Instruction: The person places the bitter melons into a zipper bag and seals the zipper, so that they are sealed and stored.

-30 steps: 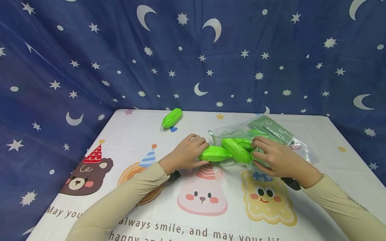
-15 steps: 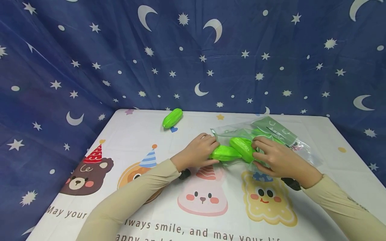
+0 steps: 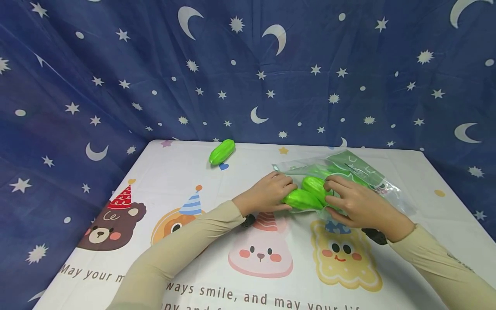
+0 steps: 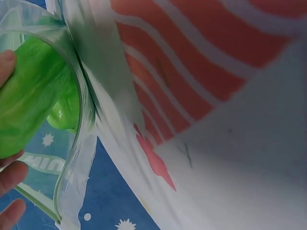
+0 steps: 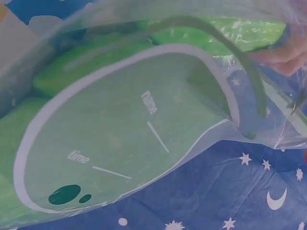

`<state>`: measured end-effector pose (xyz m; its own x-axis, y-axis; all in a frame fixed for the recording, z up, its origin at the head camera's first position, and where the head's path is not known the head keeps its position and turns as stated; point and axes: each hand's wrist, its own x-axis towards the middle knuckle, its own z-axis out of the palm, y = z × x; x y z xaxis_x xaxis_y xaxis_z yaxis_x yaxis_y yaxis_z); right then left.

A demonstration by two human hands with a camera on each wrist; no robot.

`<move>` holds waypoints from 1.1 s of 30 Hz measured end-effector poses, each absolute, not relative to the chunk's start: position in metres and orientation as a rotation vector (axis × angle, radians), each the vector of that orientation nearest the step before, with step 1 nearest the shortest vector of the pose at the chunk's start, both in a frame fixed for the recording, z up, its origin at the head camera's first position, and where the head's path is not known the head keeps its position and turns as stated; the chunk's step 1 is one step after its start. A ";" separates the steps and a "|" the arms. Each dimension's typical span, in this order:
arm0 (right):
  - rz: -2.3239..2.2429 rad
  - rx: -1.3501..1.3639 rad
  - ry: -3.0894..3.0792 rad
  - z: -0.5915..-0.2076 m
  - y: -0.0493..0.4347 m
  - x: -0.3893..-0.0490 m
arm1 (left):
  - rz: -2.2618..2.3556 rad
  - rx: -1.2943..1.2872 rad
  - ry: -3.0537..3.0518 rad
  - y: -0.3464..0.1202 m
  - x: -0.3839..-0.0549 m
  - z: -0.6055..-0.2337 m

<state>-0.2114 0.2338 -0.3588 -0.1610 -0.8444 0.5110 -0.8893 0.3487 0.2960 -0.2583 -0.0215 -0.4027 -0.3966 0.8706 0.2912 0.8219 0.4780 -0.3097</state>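
So the left hand has a bright green ridged piece in its grip, fingers and thumb around its left end. The piece sticks out to the right of that hand, right at the mouth of a clear plastic bag; can't really tell if it's fully inside. Left wrist cam shows the bag's see-through rim curving right by it.

Right hand is on the near side of the bag, fingers curled, holding onto the plastic. Between the two hands there's a second green piece, just on the far side of the gripped one, and more green shows through the plastic toward the far right, under the printed green panel.

Another loose green piece lies well apart on the far left of the white cartoon tablecloth. Blue starry curtain along the far side.
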 end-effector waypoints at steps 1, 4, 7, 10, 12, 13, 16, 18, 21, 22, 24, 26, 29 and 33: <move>0.096 1.505 -2.010 -0.359 0.234 -0.211 | 0.182 -1.400 -2.312 -0.021 -0.259 -0.403; 0.106 1.506 -1.999 -0.359 0.234 -0.211 | 0.235 -1.330 -2.305 -0.020 -0.260 -0.405; 0.125 1.510 -1.983 -0.359 0.234 -0.212 | 0.276 -1.231 -2.315 -0.021 -0.261 -0.406; 0.139 1.511 -1.974 -0.359 0.235 -0.212 | 0.306 -1.129 -2.354 -0.021 -0.262 -0.406; 0.139 1.508 -1.974 -0.360 0.236 -0.213 | 0.319 -1.075 -2.390 -0.021 -0.263 -0.406; 0.139 1.508 -1.972 -0.360 0.236 -0.213 | 0.320 -1.054 -2.410 -0.021 -0.263 -0.406; 0.140 1.509 -1.968 -0.360 0.236 -0.213 | 0.308 -1.021 -2.462 -0.021 -0.264 -0.406; 0.137 1.511 -1.968 -0.360 0.236 -0.213 | 0.296 -1.024 -2.480 -0.020 -0.264 -0.406; 0.126 1.511 -1.970 -0.360 0.236 -0.212 | 0.278 -1.060 -2.481 -0.019 -0.263 -0.405; 0.122 1.510 -1.973 -0.360 0.236 -0.212 | 0.273 -1.077 -2.477 -0.019 -0.263 -0.405; 0.117 1.508 -1.974 -0.360 0.237 -0.212 | 0.261 -1.119 -2.473 -0.018 -0.262 -0.405; 0.112 1.506 -1.975 -0.360 0.237 -0.211 | 0.267 -1.150 -2.477 -0.017 -0.262 -0.405; 0.108 1.503 -1.978 -0.360 0.237 -0.211 | 0.270 -1.171 -2.499 -0.016 -0.262 -0.406; 0.113 1.504 -1.980 -0.360 0.237 -0.211 | 0.291 -1.155 -2.540 -0.017 -0.262 -0.409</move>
